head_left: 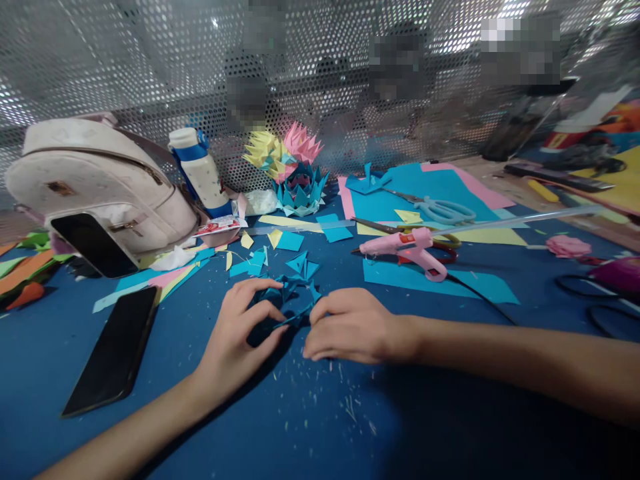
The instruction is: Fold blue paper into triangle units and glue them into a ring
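Observation:
Low over the blue tabletop, a ring of folded blue paper (pixel 299 308) sits between my two hands. My left hand (pixel 240 327) curves around its left side, thumb and fingertips on the paper. My right hand (pixel 350 327) closes in a pinch at its right edge, with the fingertips partly hidden. Just behind the ring lies a folded blue paper piece (pixel 302 265). Farther back stand folded paper flowers: a yellow one (pixel 267 152), a pink one (pixel 303 143) and a blue one (pixel 301 193). A pink glue gun (pixel 403 248) rests to the right, its clear glue stick reaching far right.
Two phones (pixel 113 350) and a white backpack (pixel 100 177) are on the left, beside a water bottle (pixel 203 173). Blue-handled scissors (pixel 445 210) lie on blue sheets (pixel 460 190). A black cord (pixel 483 300) trails right. Perforated metal (pixel 175 80) closes off the back.

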{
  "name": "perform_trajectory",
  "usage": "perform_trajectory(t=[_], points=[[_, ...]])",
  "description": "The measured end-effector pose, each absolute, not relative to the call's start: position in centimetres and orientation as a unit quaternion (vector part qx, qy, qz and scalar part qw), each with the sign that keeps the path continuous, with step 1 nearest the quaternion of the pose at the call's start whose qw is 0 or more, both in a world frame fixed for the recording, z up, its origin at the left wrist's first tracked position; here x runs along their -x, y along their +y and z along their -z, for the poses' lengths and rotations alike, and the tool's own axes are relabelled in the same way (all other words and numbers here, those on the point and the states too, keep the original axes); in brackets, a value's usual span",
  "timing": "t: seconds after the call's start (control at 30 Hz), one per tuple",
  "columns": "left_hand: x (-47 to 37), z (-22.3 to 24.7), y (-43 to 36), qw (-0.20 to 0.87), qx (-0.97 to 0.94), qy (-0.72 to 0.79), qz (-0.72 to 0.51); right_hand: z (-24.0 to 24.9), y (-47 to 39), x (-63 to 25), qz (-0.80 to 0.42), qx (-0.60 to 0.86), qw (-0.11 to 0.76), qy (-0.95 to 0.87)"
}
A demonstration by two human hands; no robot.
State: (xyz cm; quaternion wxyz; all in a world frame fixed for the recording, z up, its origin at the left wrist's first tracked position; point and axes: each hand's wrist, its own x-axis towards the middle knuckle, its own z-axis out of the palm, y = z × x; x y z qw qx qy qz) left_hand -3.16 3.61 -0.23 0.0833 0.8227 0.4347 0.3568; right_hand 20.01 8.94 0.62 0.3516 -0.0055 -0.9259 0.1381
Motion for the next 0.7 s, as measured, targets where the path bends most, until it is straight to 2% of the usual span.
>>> perform_trajectory(t=[0.07, 0.13, 0.2, 0.43, 0.7], points=[[3.2, 0.2, 3.5, 0.074, -0.825, 0.432, -0.357, -1.4, 8.2, -19.8, -0.374, 0.108, 0.340, -0.856], [3.3, 0.1, 3.4, 0.067, -0.822, 0.423, -0.375, -2.1, 7.5, -19.5, -0.610, 0.187, 0.247, -0.730], [3.4, -0.1, 3.3, 0.063, -0.817, 0.408, -0.403, -2.4, 7.0, -19.3, -0.729, 0.197, 0.199, -0.625], [3.3, -0.5, 2.9, 0.048, -0.805, 0.386, -0.447, -1.0, 7.4, -19.1, -0.824, 0.195, 0.150, -0.511], [3.3, -0.5, 2.9, 0.055, -0.796, 0.394, -0.456, -0.5, 7.7, -19.3, -0.834, 0.193, 0.154, -0.494]])
